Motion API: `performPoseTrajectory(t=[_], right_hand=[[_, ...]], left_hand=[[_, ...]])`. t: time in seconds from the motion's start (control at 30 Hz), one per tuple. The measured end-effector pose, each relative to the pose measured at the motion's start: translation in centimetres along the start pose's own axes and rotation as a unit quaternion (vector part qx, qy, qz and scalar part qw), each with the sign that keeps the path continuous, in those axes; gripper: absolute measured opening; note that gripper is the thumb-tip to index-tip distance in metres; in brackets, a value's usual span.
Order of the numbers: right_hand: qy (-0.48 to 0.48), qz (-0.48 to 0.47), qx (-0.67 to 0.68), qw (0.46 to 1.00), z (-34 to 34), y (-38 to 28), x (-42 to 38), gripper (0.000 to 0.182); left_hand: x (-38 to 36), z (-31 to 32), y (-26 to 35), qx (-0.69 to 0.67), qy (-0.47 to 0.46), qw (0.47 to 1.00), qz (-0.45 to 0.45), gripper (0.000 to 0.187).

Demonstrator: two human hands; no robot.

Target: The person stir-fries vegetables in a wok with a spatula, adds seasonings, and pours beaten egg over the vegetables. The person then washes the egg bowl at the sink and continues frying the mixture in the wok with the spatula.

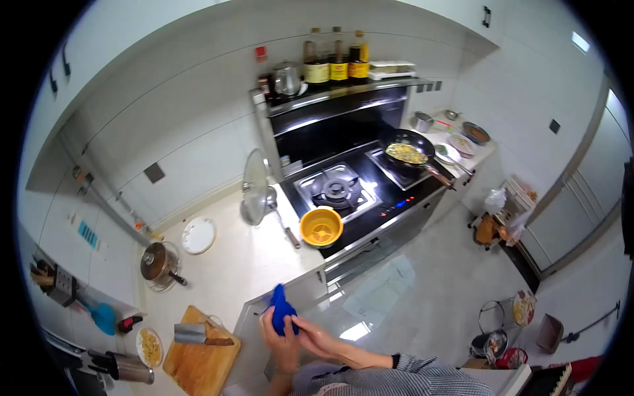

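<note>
Where the two hands meet at the counter's front edge, a blue cloth (282,310) stands bunched between them, its upper end poking up above the fingers. The left hand (282,344) is closed around the lower part of the cloth, fingers wrapped over it. The right hand (316,338) lies just beside it, fingers stretched toward the cloth and touching its side; whether they pinch it or only rest on it cannot be told. A striped sleeve (403,376) runs back from the right wrist.

To the left of the fingers, near them, a wooden cutting board (201,360) carries a cleaver (196,334). Past the board lies a small plate of pale food (150,347).

Above the fingers and well apart, a yellow bowl (321,226) sits on the front edge of the black stove (370,211), with a glass lid (254,186) standing upright just left of it. Up and to the left of the fingers a lidded pot (158,264) rests on the pale counter (231,264). Far above and to the right, a pan of food (409,150) sits on the right burner.
</note>
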State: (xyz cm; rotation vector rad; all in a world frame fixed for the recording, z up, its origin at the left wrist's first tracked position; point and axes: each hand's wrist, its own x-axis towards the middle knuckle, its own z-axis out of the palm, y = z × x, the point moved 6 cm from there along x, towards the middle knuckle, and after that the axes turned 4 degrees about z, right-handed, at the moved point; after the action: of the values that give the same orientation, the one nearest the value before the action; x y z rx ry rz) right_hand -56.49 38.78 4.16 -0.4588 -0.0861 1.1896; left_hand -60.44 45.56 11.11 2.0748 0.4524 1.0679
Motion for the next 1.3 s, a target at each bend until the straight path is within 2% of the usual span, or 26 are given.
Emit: performPoseTrajectory(t=[0.07,0.13,0.17,0.2,0.23,0.27,0.3,0.33,0.37,0.4,0.43,0.47,0.53,0.6,0.67,0.73,0.8,0.87,0.9,0.93,0.97,1.03,1.13,1.17,1.27,1.3], right_hand=[[0.098,-0.052,-0.034,0.993,-3.1,-3.1,-3.3,0.046],[0.095,-0.12,-0.168,0.974,-4.5,-9.1,-6.6,0.04],[0.103,-0.127,-0.168,0.972,-5.5,-10.9,-8.0,0.04],[0.197,-0.195,-0.423,0.862,-6.4,-13.8,-9.7,0.04],[0.276,-0.242,-0.64,0.675,-5.4,-16.7,-11.3,0.04],[0.333,-0.129,-0.615,0.703,-5.9,-17.3,-13.0,0.041],[0.294,-0.214,-0.287,0.887,-5.1,-17.5,-13.9,0.037],[0.252,-0.245,-0.105,0.93,-6.0,-18.0,-13.9,0.035],[0.208,-0.273,0.082,0.936,-6.9,-18.5,-14.0,0.033],[0.221,-0.326,-0.244,0.886,-7.9,-21.5,-14.0,0.032],[0.214,-0.341,-0.544,0.736,-8.3,-24.0,-13.6,0.031],[0.186,-0.313,-0.783,0.504,-8.6,-25.3,-13.1,0.03],[0.325,-0.038,-0.753,0.571,-12.5,-29.2,-12.8,0.028],[0.414,-0.27,-0.482,0.723,-14.5,-33.7,-14.1,0.025],[0.451,-0.379,-0.088,0.803,-13.4,-37.7,-14.3,0.033],[0.453,-0.43,-0.103,0.774,-11.8,-42.0,-14.2,0.036],[0.453,-0.485,-0.111,0.74,-12.9,-44.9,-15.1,0.039],[0.592,-0.417,-0.161,0.67,-17.1,-47.5,-17.5,0.037],[0.577,-0.45,-0.105,0.674,-18.6,-48.6,-18.2,0.036],[0.579,-0.447,-0.102,0.674,-21.7,-49.5,-18.9,0.036],[0.601,-0.449,-0.234,0.618,-24.8,-50.8,-19.8,0.035],[0.574,-0.463,-0.264,0.622,-27.2,-54.1,-20.0,0.033],[0.545,-0.442,-0.271,0.659,-26.7,-60.5,-20.3,0.031],[0.541,-0.41,-0.299,0.671,-27.3,-63.1,-20.6,0.033],[0.547,-0.301,-0.36,0.694,-30.7,-70.4,-21.7,0.034],[0.589,-0.382,-0.272,0.658,-33.9,-74.5,-23.6,0.035]], left_hand=[[0.9,4.7,-1.4,-0.165,-0.093,0.97,-0.154,0.032],[1.6,8.9,1.5,-0.205,-0.11,0.962,-0.14,0.029],[2.2,10.1,4.6,-0.219,-0.063,0.972,-0.053,0.029],[1.1,12.2,4.7,-0.193,-0.216,0.951,-0.104,0.03],[0.4,14.0,6.9,-0.233,-0.244,0.941,-0.033,0.032],[-0.3,15.2,10.2,-0.208,-0.2,0.949,0.127,0.034],[-0.5,16.7,14.0,-0.193,-0.271,0.912,0.242,0.031],[-0.8,18.2,16.8,-0.173,-0.335,0.857,0.352,0.028],[-0.4,20.6,15.9,-0.211,-0.366,0.847,0.323,0.027],[0.3,23.6,14.4,-0.248,-0.394,0.834,0.296,0.027],[1.3,26.5,13.1,-0.272,-0.428,0.829,0.234,0.024],[2.8,28.8,12.5,-0.307,-0.367,0.853,0.209,0.02],[5.6,33.8,10.6,-0.222,-0.279,0.909,0.215,0.019],[8.6,36.7,11.2,-0.222,-0.228,0.94,0.123,0.023],[9.7,39.1,14.2,-0.307,-0.201,0.923,0.119,0.024],[6.5,43.2,15.8,-0.339,-0.37,0.864,0.043,0.027],[4.9,45.4,17.4,-0.408,-0.378,0.831,0.028,0.036],[3.8,48.8,18.0,-0.386,-0.549,0.74,-0.045,0.047],[4.8,49.8,20.5,-0.466,-0.535,0.703,0.047,0.05],[4.6,51.1,20.9,-0.464,-0.538,0.702,0.043,0.05],[4.2,52.4,21.2,-0.421,-0.543,0.723,0.078,0.051],[4.1,55.6,21.9,-0.371,-0.541,0.742,0.139,0.057],[6.8,60.1,25.7,-0.351,-0.613,0.705,0.066,0.06],[7.3,62.0,26.1,-0.344,-0.536,0.758,0.141,0.062],[9.2,68.2,26.4,-0.267,-0.59,0.761,0.026,0.053],[11.5,68.3,28.1,-0.366,-0.522,0.77,-0.012,0.044]])
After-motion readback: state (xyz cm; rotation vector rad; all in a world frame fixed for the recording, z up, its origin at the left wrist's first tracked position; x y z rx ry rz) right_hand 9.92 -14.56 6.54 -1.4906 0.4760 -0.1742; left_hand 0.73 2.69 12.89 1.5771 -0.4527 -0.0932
